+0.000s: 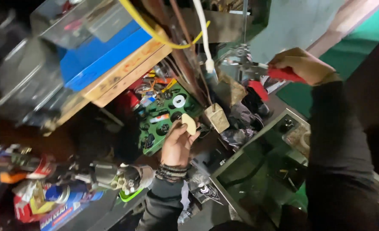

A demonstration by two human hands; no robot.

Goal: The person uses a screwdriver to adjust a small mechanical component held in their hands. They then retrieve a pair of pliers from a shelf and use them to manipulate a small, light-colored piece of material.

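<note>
Gripping a small pale flat piece between thumb and fingertips, left hand is raised over a green compartment tray of small parts. Right hand is closed around red-handled pliers, metal jaws pointing left, up by a white cable. Tan block sits just right of the pale piece.

Dim, patchy light; motion-blurred, shadowy left edge.
</note>
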